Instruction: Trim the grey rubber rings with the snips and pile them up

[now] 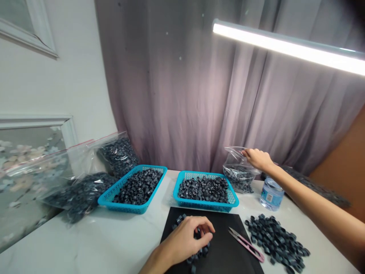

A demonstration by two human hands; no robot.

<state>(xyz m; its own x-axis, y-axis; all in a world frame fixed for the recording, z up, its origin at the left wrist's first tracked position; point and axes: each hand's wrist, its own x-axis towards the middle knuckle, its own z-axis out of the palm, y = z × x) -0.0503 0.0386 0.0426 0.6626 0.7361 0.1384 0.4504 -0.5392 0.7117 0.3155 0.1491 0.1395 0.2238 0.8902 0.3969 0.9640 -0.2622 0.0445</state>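
My right hand is closed on the top edge of a clear zip bag. The bag stands at the back right and is partly filled with small dark ring-shaped pieces. My left hand is over a pile of the same dark rings on a black mat. Its fingers are bent, with a gap between thumb and forefinger, and no piece shows in its grip. The hand hides part of the pile. Pink-handled thread snips lie on the mat's right side, blades pointing away from me.
Two blue baskets hold dark rings, the second basket behind the mat. Bulging clear bags stand at left. A water bottle and loose rings are at right. A bright tube lamp hangs above.
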